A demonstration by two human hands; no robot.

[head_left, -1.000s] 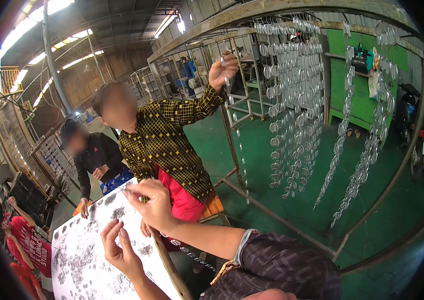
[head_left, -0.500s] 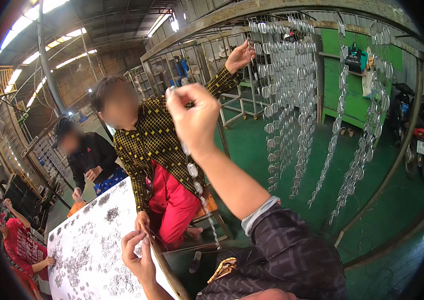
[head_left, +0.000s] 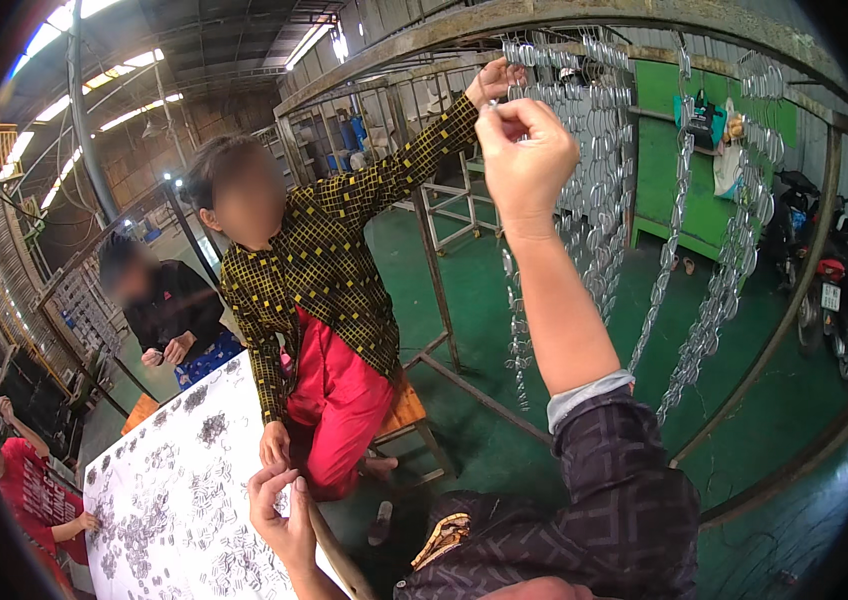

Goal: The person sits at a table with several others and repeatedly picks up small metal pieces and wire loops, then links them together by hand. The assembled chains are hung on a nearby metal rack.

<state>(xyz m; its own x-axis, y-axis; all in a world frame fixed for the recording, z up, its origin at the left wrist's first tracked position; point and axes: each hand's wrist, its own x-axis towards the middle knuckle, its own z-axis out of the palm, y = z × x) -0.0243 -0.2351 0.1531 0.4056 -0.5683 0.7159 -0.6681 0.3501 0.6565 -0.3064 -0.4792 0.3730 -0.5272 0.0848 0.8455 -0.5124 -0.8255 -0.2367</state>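
While the right hand (head_left: 529,160) is pinching its fingers closed, their hold too hidden to tell, silvery chains (head_left: 599,190) are hanging just behind and right of them from a metal rack (head_left: 414,54). The left hand (head_left: 284,515) is curling beside a white table (head_left: 249,410); whether it is gripping anything is unclear. Small metal pieces (head_left: 212,428) are lying left of its fingers. A green cabinet (head_left: 709,215) is standing beyond the right fingers, with green floor (head_left: 474,350) stretching below.

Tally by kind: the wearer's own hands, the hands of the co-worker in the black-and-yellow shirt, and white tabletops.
Wearer's hands (left hand, right hand): 2
Black-and-yellow-shirted co-worker's hands: 2
White tabletop: 1
Total: 5
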